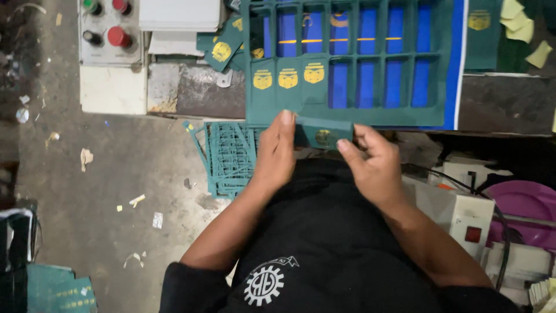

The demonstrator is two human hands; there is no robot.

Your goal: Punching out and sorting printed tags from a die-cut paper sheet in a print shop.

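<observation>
- Green die-cut sheet (347,113) lies flat on the counter (197,90), a thin card grid; 3 gold-stamped labels remain in it, blue showing through the empty slots.
- Stripped green lattice scrap (229,156) hangs below the counter edge; it looks flimsy and could slide to the floor.
- Left hand (275,153) and right hand (373,162): fingers pinch a small green label (321,136) just below the sheet; a hard tug could tear or crease it.
</observation>
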